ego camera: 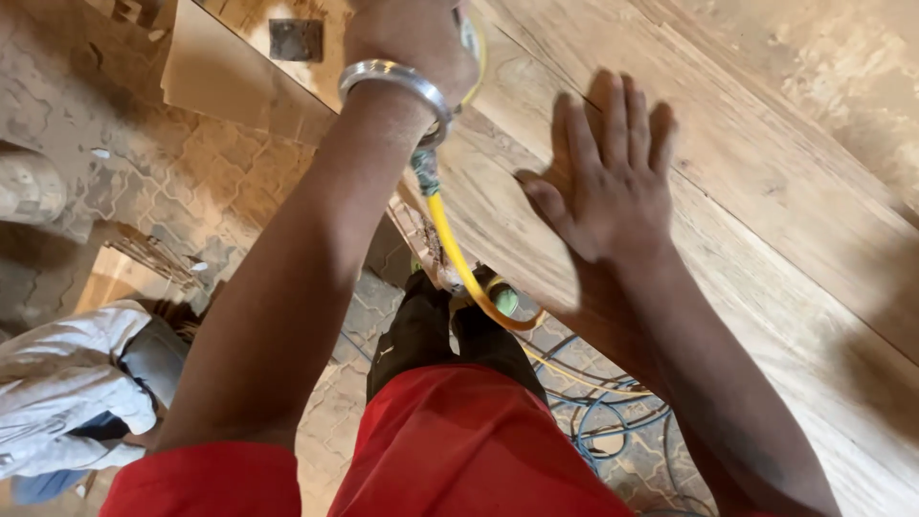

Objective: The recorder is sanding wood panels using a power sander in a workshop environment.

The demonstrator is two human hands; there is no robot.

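Head view, looking straight down: the right hand [608, 177] lies flat in the upper middle of the frame, fingers [613, 110] spread and released, palm pressing on a wide wooden board [766, 191] that runs diagonally from the top centre to the lower right. The left hand [412, 38], at the top centre and partly cut off by the frame edge, wears a metal bangle [397, 81] at the wrist and seems clenched around a tool whose body is out of sight (only its yellow hose [459, 258] shows, curling down from the wrist past the board's edge toward the floor).

How far the work has come is hard to judge: the board's surface looks pale and dusty, with grain lines visible, but no clear boundary between worked and unworked wood shows. Most of the board's length toward the lower right appears untouched by either hand now.

Below, red shorts [459, 450] fill the lower centre, blue cables [603, 421] lie tangled on the patterned floor [191, 182], and a second board with a dark hinge [295, 38] sits at the upper left.
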